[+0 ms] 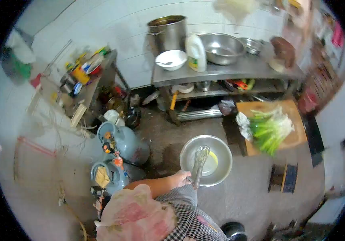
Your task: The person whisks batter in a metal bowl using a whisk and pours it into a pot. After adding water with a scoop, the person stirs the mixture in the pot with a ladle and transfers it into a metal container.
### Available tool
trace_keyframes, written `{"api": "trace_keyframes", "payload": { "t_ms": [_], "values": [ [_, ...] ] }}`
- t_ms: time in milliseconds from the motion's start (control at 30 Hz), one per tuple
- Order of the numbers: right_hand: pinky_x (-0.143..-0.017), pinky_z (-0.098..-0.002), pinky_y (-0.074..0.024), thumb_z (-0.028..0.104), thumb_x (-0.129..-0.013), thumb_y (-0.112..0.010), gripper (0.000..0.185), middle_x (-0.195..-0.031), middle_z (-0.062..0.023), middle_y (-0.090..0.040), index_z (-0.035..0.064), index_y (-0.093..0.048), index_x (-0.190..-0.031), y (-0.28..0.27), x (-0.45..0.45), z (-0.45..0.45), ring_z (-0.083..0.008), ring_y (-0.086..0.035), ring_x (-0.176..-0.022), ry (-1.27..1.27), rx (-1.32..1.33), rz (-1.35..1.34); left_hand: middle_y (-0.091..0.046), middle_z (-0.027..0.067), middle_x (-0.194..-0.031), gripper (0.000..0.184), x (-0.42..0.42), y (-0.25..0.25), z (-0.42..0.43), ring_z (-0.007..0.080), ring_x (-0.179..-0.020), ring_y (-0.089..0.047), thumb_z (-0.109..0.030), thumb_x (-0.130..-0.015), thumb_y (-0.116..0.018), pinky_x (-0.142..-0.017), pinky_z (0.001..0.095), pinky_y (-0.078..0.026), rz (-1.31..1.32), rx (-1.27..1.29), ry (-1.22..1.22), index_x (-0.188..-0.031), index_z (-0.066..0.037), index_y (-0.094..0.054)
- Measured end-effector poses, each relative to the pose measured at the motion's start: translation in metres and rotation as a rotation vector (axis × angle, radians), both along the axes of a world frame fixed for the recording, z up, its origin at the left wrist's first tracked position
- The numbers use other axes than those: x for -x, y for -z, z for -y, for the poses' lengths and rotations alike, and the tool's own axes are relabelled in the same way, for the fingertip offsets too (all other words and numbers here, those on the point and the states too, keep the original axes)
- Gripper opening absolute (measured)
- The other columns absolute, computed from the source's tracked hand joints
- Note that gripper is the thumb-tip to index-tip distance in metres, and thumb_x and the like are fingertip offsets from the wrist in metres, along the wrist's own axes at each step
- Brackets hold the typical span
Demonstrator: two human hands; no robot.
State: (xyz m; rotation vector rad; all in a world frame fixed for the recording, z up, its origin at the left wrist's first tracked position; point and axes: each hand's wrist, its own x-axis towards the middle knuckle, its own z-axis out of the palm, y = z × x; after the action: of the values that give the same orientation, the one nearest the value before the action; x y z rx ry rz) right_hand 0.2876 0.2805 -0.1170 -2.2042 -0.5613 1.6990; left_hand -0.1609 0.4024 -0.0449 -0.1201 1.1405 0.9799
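Observation:
My left hand [179, 179] reaches in from the lower left, its fingers closed at the near-left rim of a wide metal bowl [225, 170]. A wire whisk [201, 158] stands tilted in the bowl, its head over the inside and its handle leaning over the near rim, just right of my left hand. Some yellow shows on the bowl's bottom beside the whisk wires. My right hand does not appear. A floral sleeve covers my left upper arm, above a checked garment.
Right of the bowl, green onions [267, 130] lie on a wooden board [297, 138]. A metal table [228, 72] behind holds a large pot [167, 36], a white bowl [171, 59], a white jug [196, 53] and a basin [222, 48]. Gas cylinders [130, 146] stand left; a small stool [283, 178] sits right.

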Motion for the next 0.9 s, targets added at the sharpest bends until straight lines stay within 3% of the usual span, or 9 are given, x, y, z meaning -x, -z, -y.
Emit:
{"api": "trace_keyframes", "payload": {
  "t_ms": [300, 367, 433, 533, 600, 633, 667, 767, 900],
  "values": [
    [-0.034, -0.0300, -0.0335, 0.023, -0.085, -0.046, 0.030, -0.049, -0.0069, -0.046, 0.0059, -0.048, -0.060, -0.017, -0.001, -0.254, -0.0201, -0.043, -0.036, -0.418, -0.214, 0.023, -0.051, 0.0122, -0.094, 0.025, 0.077, 0.034, -0.045, 0.0314, -0.087, -0.055, -0.003, -0.076, -0.052, -0.081, 0.0458, -0.047, 0.071, 0.075, -0.503, -0.100, 0.002, -0.046],
    [-0.036, -0.0280, -0.0361, 0.025, -0.087, -0.046, 0.030, -0.050, -0.0063, -0.046, 0.0041, -0.048, -0.065, -0.017, 0.044, -0.339, -0.0194, -0.045, -0.037, -0.261, -0.357, -0.132, -0.049, 0.0141, -0.101, 0.028, 0.087, 0.032, -0.053, 0.0308, -0.092, -0.053, -0.006, -0.078, -0.050, -0.079, 0.0451, -0.048, -0.011, 0.058, -0.520, -0.105, 0.000, -0.044],
    [-0.044, -0.0263, -0.0401, 0.023, -0.088, -0.048, 0.017, -0.059, -0.0030, -0.047, 0.0086, -0.047, -0.078, -0.059, 0.106, -0.406, -0.0156, -0.052, -0.053, -0.343, -0.194, -0.417, -0.049, 0.0139, -0.101, 0.027, 0.103, 0.039, -0.056, 0.0306, -0.091, -0.053, -0.006, -0.079, -0.050, -0.074, 0.0436, -0.050, 0.055, -0.004, -0.608, -0.104, 0.001, -0.045],
    [-0.044, -0.0249, -0.0420, 0.027, -0.086, -0.052, 0.021, -0.067, -0.0049, -0.053, 0.0075, -0.048, -0.082, -0.103, 0.216, -0.436, -0.0158, -0.054, -0.055, -0.512, -0.334, -0.260, -0.049, 0.0140, -0.101, 0.026, 0.112, 0.016, -0.063, 0.0304, -0.092, -0.053, -0.005, -0.080, -0.050, -0.072, 0.0427, -0.051, 0.032, 0.081, -0.793, -0.104, 0.002, -0.045],
    [-0.046, -0.0249, -0.0426, 0.026, -0.086, -0.053, 0.020, -0.068, -0.0047, -0.055, 0.0066, -0.051, -0.084, -0.100, 0.251, -0.465, -0.0135, -0.052, -0.053, -0.685, -0.346, -0.296, -0.048, 0.0140, -0.100, 0.023, 0.110, -0.031, -0.060, 0.0308, -0.094, -0.052, -0.005, -0.081, -0.049, -0.076, 0.0435, -0.050, 0.019, 0.088, -0.862, -0.102, 0.003, -0.044],
    [-0.046, -0.0244, -0.0421, 0.024, -0.086, -0.052, 0.018, -0.066, -0.0035, -0.054, 0.0062, -0.053, -0.084, -0.091, 0.264, -0.485, -0.0109, -0.051, -0.052, -0.817, -0.367, -0.328, -0.047, 0.0146, -0.101, 0.023, 0.108, -0.018, -0.055, 0.0311, -0.095, -0.052, -0.005, -0.081, -0.049, -0.077, 0.0437, -0.050, -0.011, 0.118, -0.920, -0.102, 0.003, -0.044],
    [-0.049, -0.0252, -0.0423, 0.024, -0.085, -0.053, 0.019, -0.067, -0.0036, -0.054, 0.0051, -0.054, -0.086, -0.074, 0.275, -0.515, -0.0112, -0.051, -0.054, -0.913, -0.500, -0.247, -0.047, 0.0152, -0.102, 0.023, 0.101, 0.004, -0.050, 0.0314, -0.096, -0.052, -0.005, -0.082, -0.049, -0.078, 0.0438, -0.050, -0.038, 0.150, -0.973, -0.102, 0.003, -0.044],
    [-0.057, -0.0250, -0.0362, 0.024, -0.087, -0.052, 0.021, -0.071, 0.0004, -0.048, 0.0023, -0.052, -0.085, -0.135, 0.359, -0.579, -0.0090, -0.044, -0.066, -1.185, -0.847, -0.264, -0.047, 0.0169, -0.106, 0.022, 0.081, -0.017, -0.040, 0.0323, -0.097, -0.052, -0.005, -0.082, -0.049, -0.078, 0.0434, -0.051, -0.187, 0.185, -0.980, -0.102, 0.004, -0.044],
    [-0.075, -0.0270, -0.0418, 0.019, -0.085, -0.055, 0.041, -0.102, -0.0104, -0.055, -0.0022, -0.045, -0.118, -0.185, 0.455, -0.691, -0.0156, -0.051, -0.086, -1.093, -1.202, -0.247, -0.046, 0.0182, -0.110, 0.023, 0.054, -0.009, -0.044, 0.0324, -0.098, -0.052, -0.005, -0.083, -0.047, -0.079, 0.0438, -0.050, -0.107, 0.235, -1.281, -0.104, 0.004, -0.043]
  ]
}}
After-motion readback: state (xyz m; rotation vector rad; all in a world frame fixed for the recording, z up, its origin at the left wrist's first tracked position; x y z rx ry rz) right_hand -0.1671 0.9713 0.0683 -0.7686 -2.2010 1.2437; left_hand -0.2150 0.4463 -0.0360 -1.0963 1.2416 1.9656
